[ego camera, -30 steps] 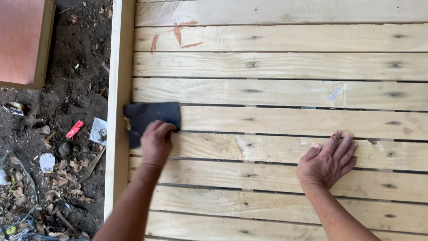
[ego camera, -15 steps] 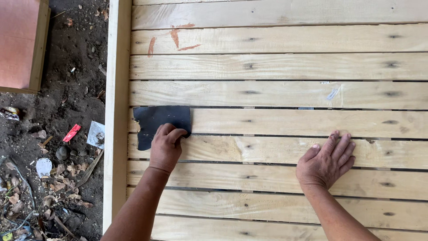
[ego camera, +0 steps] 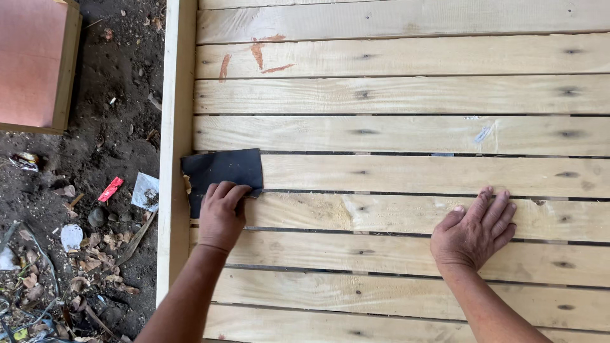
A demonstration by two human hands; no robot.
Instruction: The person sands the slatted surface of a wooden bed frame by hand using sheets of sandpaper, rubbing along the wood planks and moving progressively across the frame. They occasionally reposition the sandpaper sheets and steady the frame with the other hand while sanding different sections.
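- Head view looks straight down on a dark sheet of sandpaper [ego camera: 222, 171] lying flat on pale wooden slats [ego camera: 406, 133], at their left end, just beside the upright edge board [ego camera: 175, 127].
- Thin and floppy by the look of it, the sheet should weigh almost nothing and bend easily; its left edge is worn and a little torn, so it could rip if pulled by a corner. Pressing flat on its middle or lower part, as the hand does, seems the safest hold.
- Left hand [ego camera: 221, 216] lies on the lower edge of the sheet, fingers [ego camera: 232, 192] curled and pressing it down onto the slat; it pins the sheet rather than pinching it.
- Right hand [ego camera: 473, 232] rests palm down on the slats, well apart from the sheet, fingers spread and holding nothing.
- Slats run left to right with narrow dark gaps between them; several show dark knots, and one near the top carries reddish marks [ego camera: 257, 54].
- Small whitish scrap [ego camera: 483, 133] sticks to a slat above the right hand.
- Beyond the edge board is dark bare ground [ego camera: 121, 95] strewn with dry leaves, stones and litter, among it a red wrapper [ego camera: 110, 188] and a pale scrap of paper [ego camera: 145, 192].
- Reddish panel with a wooden frame [ego camera: 35, 60] stands at the top left corner.
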